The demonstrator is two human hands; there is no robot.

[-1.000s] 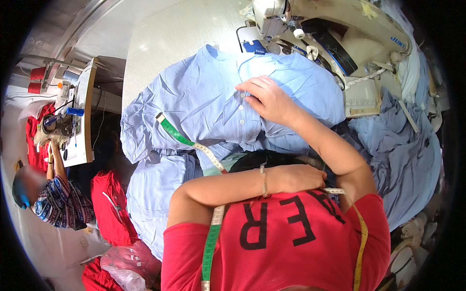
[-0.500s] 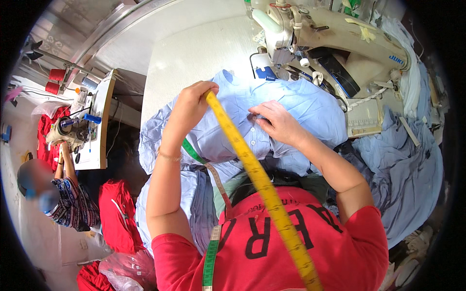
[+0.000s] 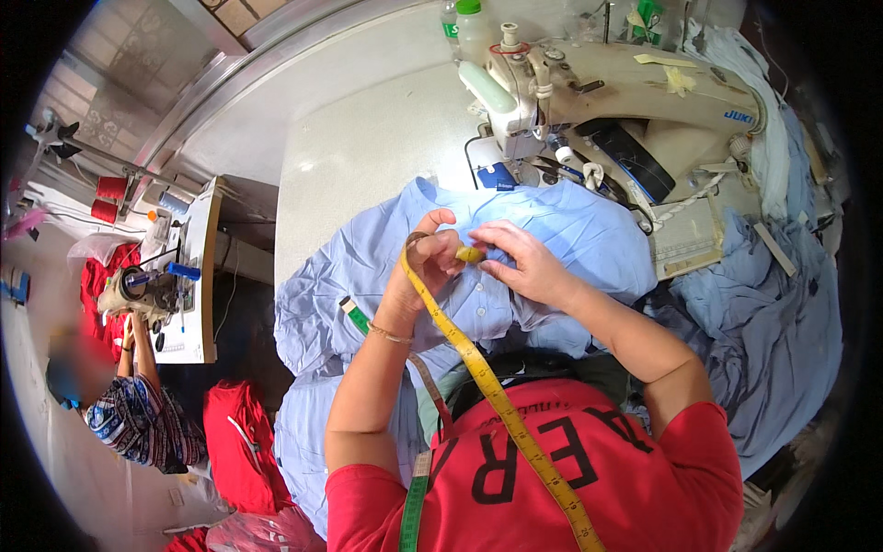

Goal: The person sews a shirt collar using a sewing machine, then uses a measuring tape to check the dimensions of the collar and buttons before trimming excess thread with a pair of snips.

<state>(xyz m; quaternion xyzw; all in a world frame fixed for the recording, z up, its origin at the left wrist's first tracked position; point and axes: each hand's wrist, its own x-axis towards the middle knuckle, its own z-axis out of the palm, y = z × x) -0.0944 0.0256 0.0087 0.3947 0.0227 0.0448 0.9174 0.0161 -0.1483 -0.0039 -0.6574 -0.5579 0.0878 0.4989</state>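
The left hand [image 3: 430,258] grasps a long, flat, yellow tape measure [image 3: 501,400] with black markings, which crosses its fingers and slants down over the red shirt [image 3: 552,405]. The right hand [image 3: 529,267] has thumb and fingertips at the tape's short yellow end, just beside the left grip; whether it pinches or only touches is unclear. Beneath both grips, a light-blue woven garment [image 3: 354,267] with small pale round buttons [image 3: 479,286] lies spread on the white table [image 3: 359,138]. The tape should handle as light, bendy and slightly slick, best pinched flat near its end; the cloth looks soft, easily creased, best held along the buttoned strip.
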